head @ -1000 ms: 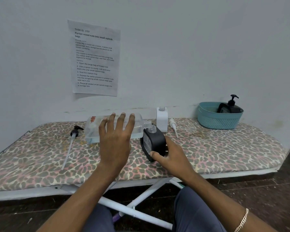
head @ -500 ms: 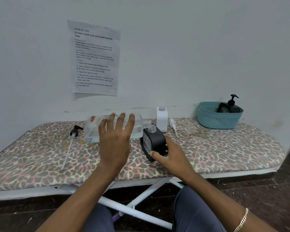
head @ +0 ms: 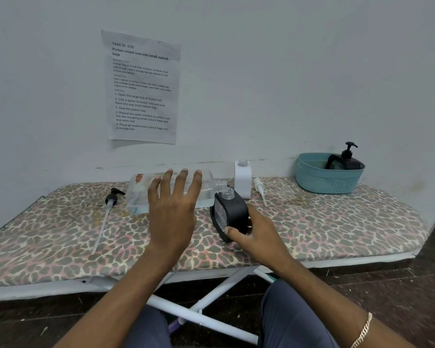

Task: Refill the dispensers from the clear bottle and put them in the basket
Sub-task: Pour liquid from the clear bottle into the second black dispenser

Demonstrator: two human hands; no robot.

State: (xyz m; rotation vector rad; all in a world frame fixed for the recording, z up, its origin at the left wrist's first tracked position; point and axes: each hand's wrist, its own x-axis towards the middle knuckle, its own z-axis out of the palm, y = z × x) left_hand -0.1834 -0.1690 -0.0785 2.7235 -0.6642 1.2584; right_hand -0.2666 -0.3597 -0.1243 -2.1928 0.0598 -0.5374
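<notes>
Clear plastic marks the clear bottle (head: 141,194), which lies on its side with its open mouth at the 3 o'clock end, meeting the neck of the black dispenser (head: 232,212). The left hand (head: 172,212) holds the bottle from the near side, its fingers (head: 181,182) spread wide across the body with the tips reaching the upper edge; the thumb is hidden. The right hand (head: 259,234) grips the tilted, uncapped black dispenser at its lower end, thumb on the front face and the other fingers wrapped behind. Both sit over the leopard-print ironing board (head: 337,229). There are three dispensers in all: the one being held, a white dispenser (head: 242,180) upright just at its 12 o'clock, and a second black dispenser (head: 347,163) with its pump fitted, leaning inside the single teal basket (head: 327,182) at 2 o'clock. Two loose pumps lie on the board: a white pump (head: 259,188) just beside the white dispenser, and a black pump (head: 112,198) with a long tube at 9 o'clock of the bottle.
</notes>
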